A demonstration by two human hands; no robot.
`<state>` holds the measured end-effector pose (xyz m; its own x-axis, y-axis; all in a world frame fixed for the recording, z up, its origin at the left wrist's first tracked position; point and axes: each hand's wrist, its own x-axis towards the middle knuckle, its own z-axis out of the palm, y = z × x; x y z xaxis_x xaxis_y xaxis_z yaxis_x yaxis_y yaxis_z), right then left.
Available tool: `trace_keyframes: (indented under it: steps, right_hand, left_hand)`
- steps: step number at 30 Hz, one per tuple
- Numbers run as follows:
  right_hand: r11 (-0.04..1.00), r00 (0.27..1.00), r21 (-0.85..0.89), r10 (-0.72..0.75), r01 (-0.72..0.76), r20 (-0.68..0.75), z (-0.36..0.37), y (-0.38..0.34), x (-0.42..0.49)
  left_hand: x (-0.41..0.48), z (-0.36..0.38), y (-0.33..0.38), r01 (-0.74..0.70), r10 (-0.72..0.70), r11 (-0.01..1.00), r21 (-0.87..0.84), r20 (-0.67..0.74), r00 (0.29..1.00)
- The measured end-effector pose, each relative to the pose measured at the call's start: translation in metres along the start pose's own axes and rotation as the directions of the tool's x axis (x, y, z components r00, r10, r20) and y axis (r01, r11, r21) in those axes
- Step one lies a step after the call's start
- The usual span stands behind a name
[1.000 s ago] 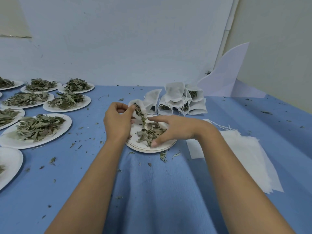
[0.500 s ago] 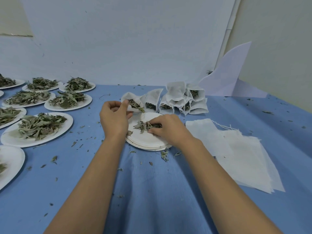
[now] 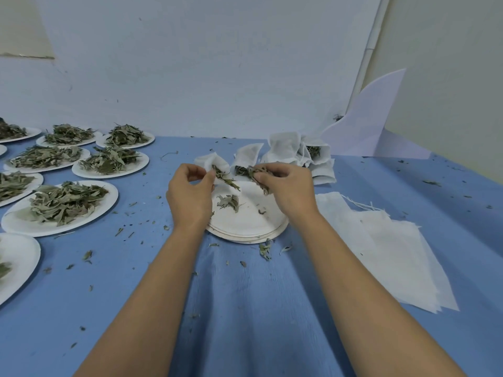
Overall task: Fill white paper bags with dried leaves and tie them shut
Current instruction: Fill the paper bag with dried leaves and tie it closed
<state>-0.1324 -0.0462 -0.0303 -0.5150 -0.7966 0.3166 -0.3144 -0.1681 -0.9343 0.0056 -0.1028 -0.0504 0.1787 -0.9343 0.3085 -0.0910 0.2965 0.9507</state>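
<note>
My left hand (image 3: 189,193) pinches the mouth of a white paper bag (image 3: 211,163), with leaves poking out of its opening. My right hand (image 3: 287,189) grips a bunch of dried leaves (image 3: 258,176) lifted just right of that bag. Below both hands sits a white paper plate (image 3: 249,224) on a small stack, with a few leaves (image 3: 228,202) left on it. Behind it stands a cluster of filled white bags (image 3: 294,152). A pile of flat empty bags (image 3: 386,248) lies to the right.
Several white plates heaped with dried leaves (image 3: 64,202) cover the left of the blue table (image 3: 245,308). Leaf crumbs are scattered over the cloth. A white curved sheet (image 3: 373,123) leans in the back right corner against the wall.
My right hand gathered leaves off the plate and lifted them toward the bag's mouth. The plate now holds only a few leaves. My left hand kept its hold on the bag.
</note>
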Motion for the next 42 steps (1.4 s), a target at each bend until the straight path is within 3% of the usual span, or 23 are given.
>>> trace_keyframes:
  steps: [2, 5, 9, 13, 16, 20, 24, 29, 36, 42]
  right_hand:
    - [0.998, 0.999, 0.059, 0.005, -0.008, 0.048, 0.003, -0.007, -0.001]
    - [0.999, 0.995, -0.039, -0.024, 0.028, 0.099, 0.013, -0.009, -0.004]
    - [0.995, 1.000, -0.100, 0.002, -0.002, -0.002, 0.017, -0.004, -0.003]
    - [0.995, 0.995, -0.091, 0.038, -0.046, -0.093, 0.013, 0.001, 0.001]
    - [0.996, 0.992, -0.036, 0.072, -0.076, -0.106, 0.012, 0.001, 0.000]
    - [0.992, 0.995, 0.082, 0.097, -0.094, -0.035, 0.016, -0.002, -0.003]
    - [0.968, 0.975, 0.173, 0.157, -0.184, 0.159, 0.020, -0.012, -0.005]
    - [0.909, 0.946, 0.315, 0.196, -0.275, 0.259, 0.022, -0.017, -0.004]
    - [0.984, 0.981, 0.070, 0.154, -0.163, 0.117, 0.032, -0.017, -0.007]
    - [0.995, 0.994, 0.015, 0.103, -0.103, 0.033, 0.026, -0.016, -0.008]
  left_hand:
    - [-0.002, 0.001, 0.002, -0.022, 0.021, 1.000, 0.014, 0.046, 0.999]
    - [-0.008, 0.003, 0.007, -0.053, 0.054, 0.999, -0.007, 0.134, 0.990]
    - [-0.014, 0.008, 0.014, -0.120, 0.122, 0.992, -0.027, 0.308, 0.944]
    - [-0.020, 0.013, 0.018, -0.193, 0.171, 0.981, -0.012, 0.517, 0.839]
    - [-0.022, 0.013, 0.020, -0.205, 0.177, 0.979, -0.015, 0.572, 0.801]
    - [-0.022, 0.012, 0.021, -0.214, 0.192, 0.976, -0.026, 0.554, 0.810]
    - [-0.022, 0.014, 0.020, -0.210, 0.195, 0.978, -0.018, 0.448, 0.872]
    - [-0.013, 0.013, 0.014, -0.217, 0.196, 0.976, 0.029, 0.329, 0.924]
    - [-0.006, 0.011, 0.012, -0.212, 0.201, 0.977, 0.011, 0.274, 0.940]
    - [-0.009, 0.012, 0.011, -0.251, 0.231, 0.966, 0.061, 0.236, 0.944]
